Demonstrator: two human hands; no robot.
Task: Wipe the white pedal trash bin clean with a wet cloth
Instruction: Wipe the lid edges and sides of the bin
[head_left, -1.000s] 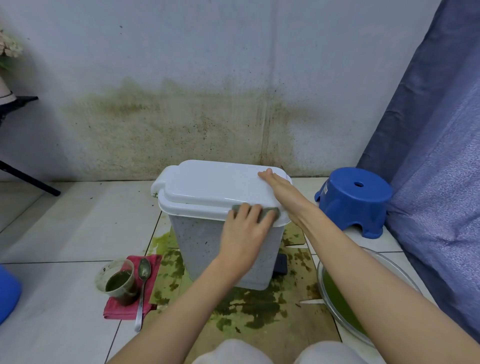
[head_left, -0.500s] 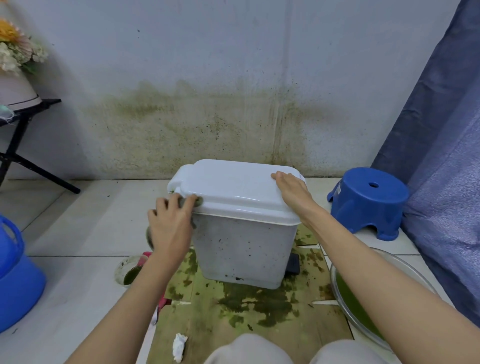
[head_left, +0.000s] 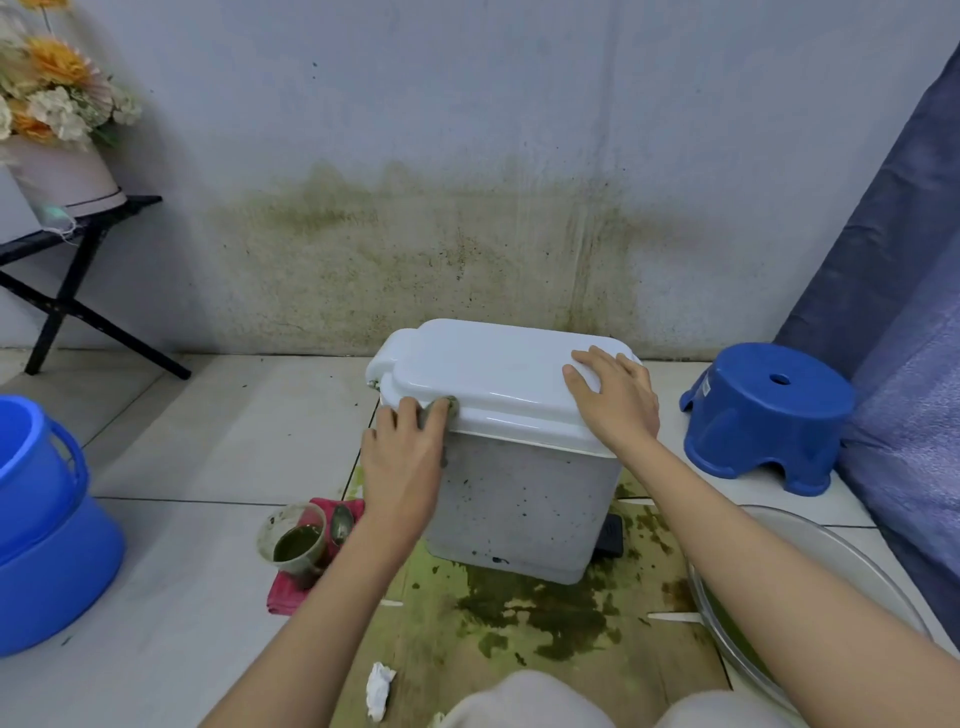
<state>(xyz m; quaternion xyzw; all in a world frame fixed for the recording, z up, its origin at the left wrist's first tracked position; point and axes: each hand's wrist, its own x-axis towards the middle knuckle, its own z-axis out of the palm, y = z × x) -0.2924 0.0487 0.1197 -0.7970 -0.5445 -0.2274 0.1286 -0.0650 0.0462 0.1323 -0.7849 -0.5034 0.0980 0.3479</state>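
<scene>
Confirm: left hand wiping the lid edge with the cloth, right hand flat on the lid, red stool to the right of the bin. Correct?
Not quite: the stool is blue, not red, as the head view shows. The rest holds: the left hand presses the cloth against the lid edge of the bin, and the right hand lies flat on the lid.
</scene>
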